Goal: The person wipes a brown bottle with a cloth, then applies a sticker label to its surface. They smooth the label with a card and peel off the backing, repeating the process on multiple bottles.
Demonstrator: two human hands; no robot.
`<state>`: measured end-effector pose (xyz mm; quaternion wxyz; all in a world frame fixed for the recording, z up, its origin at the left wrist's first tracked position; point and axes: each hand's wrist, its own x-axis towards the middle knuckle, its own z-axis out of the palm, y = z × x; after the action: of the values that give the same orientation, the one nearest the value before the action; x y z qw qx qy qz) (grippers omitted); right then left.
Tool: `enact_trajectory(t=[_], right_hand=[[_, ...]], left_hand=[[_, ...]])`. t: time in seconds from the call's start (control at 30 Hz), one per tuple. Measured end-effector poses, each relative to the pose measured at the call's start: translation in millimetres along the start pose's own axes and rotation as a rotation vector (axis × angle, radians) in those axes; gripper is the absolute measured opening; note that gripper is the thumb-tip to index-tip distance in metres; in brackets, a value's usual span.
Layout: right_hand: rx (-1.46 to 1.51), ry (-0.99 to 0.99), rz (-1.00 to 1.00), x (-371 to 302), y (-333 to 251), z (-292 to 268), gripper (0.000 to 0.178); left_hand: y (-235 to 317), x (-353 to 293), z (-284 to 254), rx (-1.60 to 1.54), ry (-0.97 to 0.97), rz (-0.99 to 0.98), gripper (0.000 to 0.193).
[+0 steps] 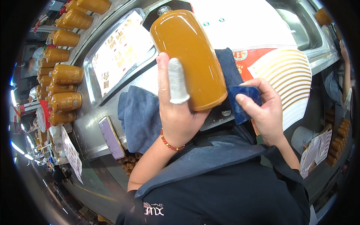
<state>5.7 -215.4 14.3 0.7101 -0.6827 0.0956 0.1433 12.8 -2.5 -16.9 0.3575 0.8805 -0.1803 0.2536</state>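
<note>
A large amber-brown bottle (187, 52) with a bare clear neck leans at a tilt over the metal bench in front of me. My left hand (180, 120) grips its lower left side, with fingers lying along the wall. One of those fingers wears a grey-white cloth sleeve (177, 80), and a red bead bracelet circles the wrist. Just right of the bottle's base, my right hand (268, 112) pinches a flat dark-blue scraper (243, 103) between thumb and fingers. The scraper is close to the bottle; whether they touch I cannot tell. A dark-blue cloth (225, 62) lies behind the scraper.
To the left are a tray (87, 77) bearing sticker sheets, a folded blue towel (138, 112) and a phone (111, 137) at the bench edge. Several filled bottles (65, 73) line the far left. Gold-striped sheets (288, 75) lie at right, near a metal basin (318, 37).
</note>
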Motion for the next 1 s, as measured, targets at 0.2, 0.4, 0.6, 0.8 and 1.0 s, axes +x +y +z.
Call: enact_trajectory(t=[0.2,0.4,0.6,0.8,1.0], right_hand=[[0.15,0.039,-0.072,-9,-6,-4,0.023],[0.248,0.01,-0.115,-5,-13,-1,0.026],[0.149,-0.13,0.055,11,0,-10,0.027],[0.034,-0.189,-0.082,14,-9,19,0.031],[0.035,-0.203,-0.022,18,-7,17,0.039]], left_hand=[[3,-4,-11,0.02,-0.092,-0.041,0.099],[8,-3,-13,0.064,-0.095,0.0,0.097],[-7,-17,-5,-0.151,-0.075,-0.075,0.103],[2,-18,-5,-0.529,-0.069,-0.189,0.093],[4,-22,-1,-0.478,-0.054,-0.235,0.081]])
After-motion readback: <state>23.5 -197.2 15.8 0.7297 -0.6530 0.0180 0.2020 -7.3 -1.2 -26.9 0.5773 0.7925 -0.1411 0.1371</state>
